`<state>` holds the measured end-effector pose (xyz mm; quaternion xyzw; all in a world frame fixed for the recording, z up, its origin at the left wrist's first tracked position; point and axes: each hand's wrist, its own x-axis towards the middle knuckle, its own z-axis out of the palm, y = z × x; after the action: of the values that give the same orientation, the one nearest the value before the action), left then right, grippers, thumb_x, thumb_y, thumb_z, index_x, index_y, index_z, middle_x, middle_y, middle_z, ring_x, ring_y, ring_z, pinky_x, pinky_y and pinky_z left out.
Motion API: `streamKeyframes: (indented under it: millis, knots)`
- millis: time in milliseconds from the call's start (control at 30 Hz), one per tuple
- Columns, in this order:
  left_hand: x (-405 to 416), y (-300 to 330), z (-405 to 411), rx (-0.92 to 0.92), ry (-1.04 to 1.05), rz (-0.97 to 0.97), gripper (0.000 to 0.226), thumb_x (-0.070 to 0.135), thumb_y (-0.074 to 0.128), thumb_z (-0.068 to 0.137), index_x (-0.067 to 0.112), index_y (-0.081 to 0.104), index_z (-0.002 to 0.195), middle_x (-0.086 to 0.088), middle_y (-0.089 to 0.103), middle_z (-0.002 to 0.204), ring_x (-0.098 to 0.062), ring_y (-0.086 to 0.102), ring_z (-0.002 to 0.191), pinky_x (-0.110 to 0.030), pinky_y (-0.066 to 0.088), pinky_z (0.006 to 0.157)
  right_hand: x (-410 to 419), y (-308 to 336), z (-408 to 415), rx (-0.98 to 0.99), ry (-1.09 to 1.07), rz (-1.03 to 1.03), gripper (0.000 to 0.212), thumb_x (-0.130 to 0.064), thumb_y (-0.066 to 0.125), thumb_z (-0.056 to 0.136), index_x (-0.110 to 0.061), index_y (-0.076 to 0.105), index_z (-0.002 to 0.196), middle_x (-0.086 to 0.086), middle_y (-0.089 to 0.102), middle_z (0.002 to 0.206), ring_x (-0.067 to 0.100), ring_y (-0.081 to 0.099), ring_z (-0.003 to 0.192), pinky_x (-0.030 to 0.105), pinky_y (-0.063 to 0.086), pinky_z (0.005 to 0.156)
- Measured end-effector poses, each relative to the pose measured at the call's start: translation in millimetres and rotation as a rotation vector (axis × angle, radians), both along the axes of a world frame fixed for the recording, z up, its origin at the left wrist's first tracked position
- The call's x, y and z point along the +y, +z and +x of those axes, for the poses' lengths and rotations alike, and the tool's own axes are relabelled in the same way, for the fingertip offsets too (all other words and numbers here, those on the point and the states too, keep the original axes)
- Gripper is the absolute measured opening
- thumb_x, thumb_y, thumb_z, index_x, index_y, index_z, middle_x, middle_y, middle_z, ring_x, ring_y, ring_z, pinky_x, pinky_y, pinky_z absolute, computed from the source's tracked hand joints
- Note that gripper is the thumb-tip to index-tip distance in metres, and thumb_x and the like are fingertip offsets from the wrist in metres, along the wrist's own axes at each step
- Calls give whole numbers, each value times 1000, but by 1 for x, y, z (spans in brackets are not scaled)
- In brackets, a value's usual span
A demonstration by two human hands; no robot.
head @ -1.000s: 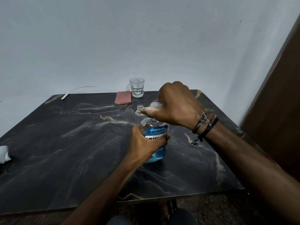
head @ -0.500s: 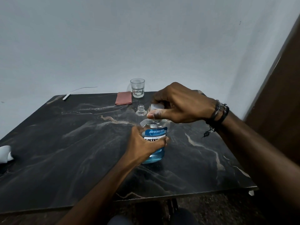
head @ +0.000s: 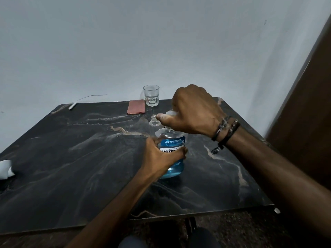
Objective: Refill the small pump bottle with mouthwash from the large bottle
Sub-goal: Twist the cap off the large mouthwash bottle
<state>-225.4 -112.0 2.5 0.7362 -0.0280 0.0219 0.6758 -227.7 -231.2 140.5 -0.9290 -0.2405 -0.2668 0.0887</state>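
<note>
Here, large bottle (head: 172, 144) upright, hands gripping

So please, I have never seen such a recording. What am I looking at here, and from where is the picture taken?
There is no machine, only a person's two bare hands. The one camera sits on the person's head, looking forward and down. The left hand grips the large blue mouthwash bottle, which stands on the dark marble table. The right hand holds the bottle's white cap above the neck. Behind stands a small clear bottle with no pump on it, then a glass and a pink cloth.
</note>
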Motion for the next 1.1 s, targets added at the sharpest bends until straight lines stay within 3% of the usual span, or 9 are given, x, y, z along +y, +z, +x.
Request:
streamKeyframes:
  millis: [167,300,433,533,633,733,867,967,1100]
  knots:
    - [6,-5,0,0,-37,40,55,26,94,57,3,71,102,-12,78,90,-26,77,80,-45,63,80,-16,2,13,214,261,-85,49,-54,66,85,-8,62,70,3,55,57,18,43,51,33,31,50]
    - [6,-5,-2,-40,-32,86,39,14,91,67,6,72,100,-7,79,87,-19,77,77,-32,63,74,-23,4,13,238,357,-114,50,-48,63,89,-5,53,66,4,46,54,15,32,48,23,21,47]
    - [4,-5,-3,-27,-19,87,30,8,89,68,8,73,94,-3,78,80,-11,76,71,-18,58,64,-17,-9,16,126,194,-96,57,-59,59,86,-9,57,59,6,53,50,22,44,46,33,33,48]
    - [1,-1,-2,-15,-9,54,45,9,91,66,7,68,104,0,76,87,0,73,67,-10,53,58,-4,-14,9,-8,-76,-31,69,-68,56,82,-11,41,46,2,35,42,17,30,40,28,22,44]
    - [1,-2,-1,-2,-14,24,61,11,92,64,1,62,116,-7,75,96,-9,76,76,-14,57,62,1,-13,4,-53,-176,1,66,-64,59,81,-13,34,46,-1,30,43,13,27,42,26,15,45]
    - [2,-4,-2,4,1,17,65,15,93,63,3,59,116,-8,74,100,-14,75,81,-18,59,65,-1,-10,8,35,-50,6,57,-60,65,79,-8,60,55,2,52,46,20,45,44,31,29,44]
    - [4,-4,-2,10,-32,25,88,44,98,45,3,62,114,-16,75,102,-28,77,87,-45,63,81,-15,0,7,269,188,60,39,-52,73,79,-13,74,74,0,67,62,18,60,56,31,41,49]
    - [4,-6,0,-6,-61,62,91,49,94,46,4,61,118,-14,74,106,-26,76,91,-41,63,83,-23,2,8,286,282,-8,39,-49,69,84,-11,72,77,0,65,61,17,53,53,22,32,46]
    - [4,-6,-1,-8,-49,87,60,21,93,64,9,62,114,-8,75,101,-15,76,85,-19,60,71,-26,1,10,238,303,-81,47,-50,64,88,-5,65,73,7,57,59,19,44,51,27,29,49]
